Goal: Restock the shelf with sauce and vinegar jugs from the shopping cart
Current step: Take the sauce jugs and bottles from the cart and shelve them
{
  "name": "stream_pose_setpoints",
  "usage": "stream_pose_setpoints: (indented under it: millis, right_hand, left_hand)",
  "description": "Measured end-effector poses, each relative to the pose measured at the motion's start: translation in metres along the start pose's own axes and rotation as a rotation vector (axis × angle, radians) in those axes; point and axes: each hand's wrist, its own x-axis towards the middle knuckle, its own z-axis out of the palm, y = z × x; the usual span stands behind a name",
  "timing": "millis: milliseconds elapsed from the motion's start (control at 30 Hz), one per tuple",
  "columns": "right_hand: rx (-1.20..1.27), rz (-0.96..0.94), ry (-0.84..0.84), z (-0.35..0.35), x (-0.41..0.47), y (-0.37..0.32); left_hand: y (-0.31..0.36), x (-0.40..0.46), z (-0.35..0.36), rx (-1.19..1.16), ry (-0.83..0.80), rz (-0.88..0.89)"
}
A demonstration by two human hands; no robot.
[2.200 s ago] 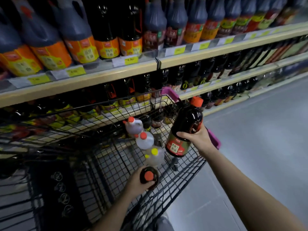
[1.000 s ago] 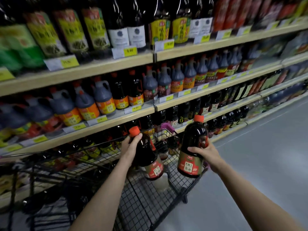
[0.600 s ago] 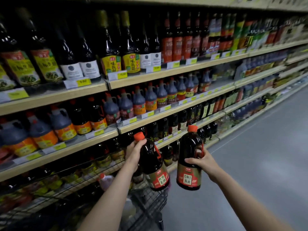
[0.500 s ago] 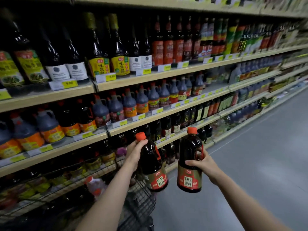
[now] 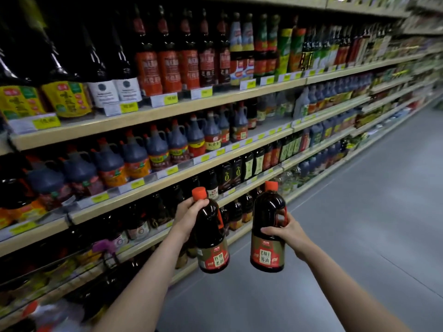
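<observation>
My left hand (image 5: 189, 215) grips the neck of a dark sauce jug (image 5: 212, 238) with an orange cap and a red and olive label; the jug tilts slightly. My right hand (image 5: 286, 232) holds a second, matching sauce jug (image 5: 268, 233) upright by its handle side. Both jugs hang in the air in front of the lower shelves (image 5: 153, 185), side by side and apart from each other. The shopping cart (image 5: 105, 250) shows only as a dark wire rim with a purple handle at the lower left.
Long shelving runs from left to far right, packed with dark sauce bottles and blue-grey vinegar jugs (image 5: 134, 154) behind yellow price tags. Grey aisle floor (image 5: 359, 224) opens to the right. A blurred orange-capped jug (image 5: 36, 312) lies in the cart at the bottom left.
Both hands lifted the two jugs out of the cart and up before the shelves. The view swung up and right, so the cart slid to the lower left corner.
</observation>
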Motion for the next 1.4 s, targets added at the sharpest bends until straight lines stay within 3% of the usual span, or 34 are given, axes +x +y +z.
stream_pose_setpoints:
  millis: [567,967,1400]
  right_hand:
    - [-0.012,0.016,0.088,-0.202,0.206,-0.050]
    - [-0.084,-0.043,-0.097,-0.368,0.360,-0.102]
    - [-0.029,-0.008,-0.254,-0.400,0.530,-0.134]
  left_hand:
    - [0.046,0.229,0.216,0.042,-0.172,-0.049]
    - [0.079,0.338,0.370,-0.055,0.119,-0.046]
    - [0.085,0.457,0.405,-0.156,0.314,-0.100]
